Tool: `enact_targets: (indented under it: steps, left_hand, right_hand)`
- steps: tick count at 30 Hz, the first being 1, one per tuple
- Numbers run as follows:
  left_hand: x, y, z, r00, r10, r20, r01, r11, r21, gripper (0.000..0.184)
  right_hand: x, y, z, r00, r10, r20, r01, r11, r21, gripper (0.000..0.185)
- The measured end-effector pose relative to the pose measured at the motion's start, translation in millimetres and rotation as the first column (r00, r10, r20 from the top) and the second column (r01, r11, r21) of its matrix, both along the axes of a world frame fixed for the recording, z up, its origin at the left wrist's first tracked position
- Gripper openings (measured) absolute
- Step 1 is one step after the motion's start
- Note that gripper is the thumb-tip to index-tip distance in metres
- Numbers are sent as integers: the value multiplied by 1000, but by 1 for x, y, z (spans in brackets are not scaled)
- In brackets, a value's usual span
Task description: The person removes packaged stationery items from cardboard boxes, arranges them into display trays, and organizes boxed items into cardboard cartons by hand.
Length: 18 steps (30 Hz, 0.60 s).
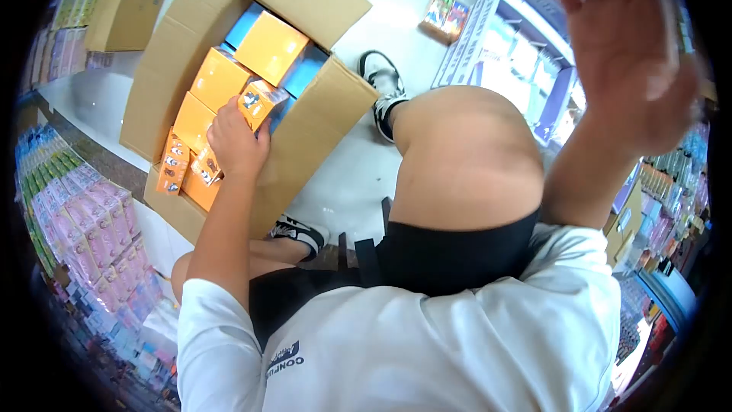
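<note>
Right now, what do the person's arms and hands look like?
The left hand and blurred right hand are bare, with no gloves visible. Both arms have short, loose white fabric sleeves, part of a white shirt with dark printed lettering.

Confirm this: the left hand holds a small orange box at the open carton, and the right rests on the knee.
No: the head view shows the right hand raised, off the knee. The left hand does hold a small orange box at the open carton.
</note>
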<state>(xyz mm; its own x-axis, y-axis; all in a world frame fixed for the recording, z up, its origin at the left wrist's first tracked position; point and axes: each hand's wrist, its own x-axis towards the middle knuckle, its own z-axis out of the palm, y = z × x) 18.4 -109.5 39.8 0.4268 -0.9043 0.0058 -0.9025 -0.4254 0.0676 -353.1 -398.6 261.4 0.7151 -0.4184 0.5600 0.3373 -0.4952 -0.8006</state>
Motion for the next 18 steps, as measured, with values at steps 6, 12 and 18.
enact_targets:
  steps: [6, 12, 18]
  left_hand:
    - [1, 16, 16, 995, -99, -19, 97, 992, -77, 77]
    - [-50, 42, 116, 977, -211, -37, 182, 908, -377, 71]
    - [-138, 73, 242, 779, -604, 168, 561, 554, -615, 59]
  right_hand:
    - [-43, 140, 62, 872, -327, -363, 315, 944, -94, 45]
    - [-78, 224, 38, 859, -243, -451, 414, 848, 331, 34]
    - [-37, 263, 31, 900, 162, -404, 285, 483, 828, 70]
